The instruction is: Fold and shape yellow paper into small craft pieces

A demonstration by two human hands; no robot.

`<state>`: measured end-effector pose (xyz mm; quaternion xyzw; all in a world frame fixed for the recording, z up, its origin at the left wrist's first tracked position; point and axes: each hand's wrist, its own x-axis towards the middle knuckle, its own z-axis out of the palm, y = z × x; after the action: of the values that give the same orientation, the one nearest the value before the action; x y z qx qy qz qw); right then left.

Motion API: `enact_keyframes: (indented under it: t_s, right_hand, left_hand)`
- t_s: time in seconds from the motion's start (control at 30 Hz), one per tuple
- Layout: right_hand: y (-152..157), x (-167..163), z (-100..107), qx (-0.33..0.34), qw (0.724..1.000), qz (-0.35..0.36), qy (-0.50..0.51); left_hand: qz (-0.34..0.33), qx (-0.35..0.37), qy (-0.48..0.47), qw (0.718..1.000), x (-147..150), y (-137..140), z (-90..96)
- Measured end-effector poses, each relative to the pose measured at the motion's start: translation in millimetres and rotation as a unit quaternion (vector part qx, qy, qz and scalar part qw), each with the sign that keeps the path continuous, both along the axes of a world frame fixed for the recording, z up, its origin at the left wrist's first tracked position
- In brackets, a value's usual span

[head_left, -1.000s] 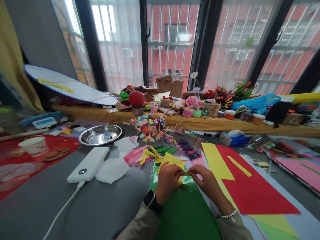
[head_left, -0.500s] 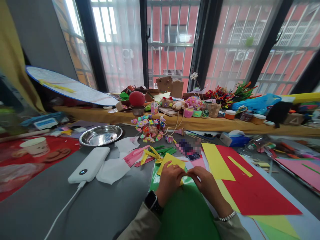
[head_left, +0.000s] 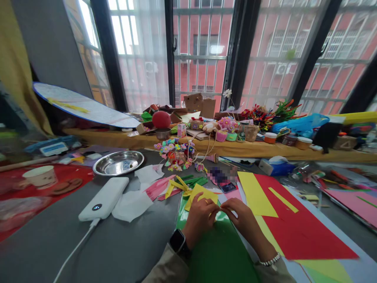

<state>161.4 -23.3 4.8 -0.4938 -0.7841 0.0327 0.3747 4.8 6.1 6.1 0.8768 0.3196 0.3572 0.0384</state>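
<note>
My left hand (head_left: 201, 215) and my right hand (head_left: 240, 214) meet fingertip to fingertip above a shiny green sheet (head_left: 220, 251). Both are closed in a pinch, and whatever sits between the fingers is too small and hidden to make out. Just behind my left fingers lies a piece of yellow paper (head_left: 203, 192), partly covered by them. Folded yellow paper strips (head_left: 176, 185) and green strips (head_left: 196, 181) rest beyond it, beside pink crinkled paper (head_left: 159, 188).
To the left are a white power bank (head_left: 104, 198) with its cable, white paper pieces (head_left: 131, 204) and a steel plate (head_left: 103, 169). Red paper (head_left: 306, 228) and a yellow sheet (head_left: 256, 194) lie at right. Behind stand bead-like flowers (head_left: 173, 151) and a cluttered windowsill (head_left: 126, 142).
My hands stay pinched together in nearly the same place, with only a slight shift of the fingers. The whole view has tilted a little.
</note>
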Motion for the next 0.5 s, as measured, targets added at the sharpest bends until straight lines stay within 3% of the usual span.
enact_keyframes:
  t_s: [0.23, 0.5]
  right_hand:
    - [0, 5, -3, 0.008, 0.998, -0.052, -0.022]
    - [3, 11, -3, 0.029, 0.997, -0.078, 0.006]
  left_hand:
    - [0.045, -0.042, -0.029, 0.998, -1, 7, -2.5]
    - [0.135, -0.009, -0.073, 0.988, -11, 14, -0.9]
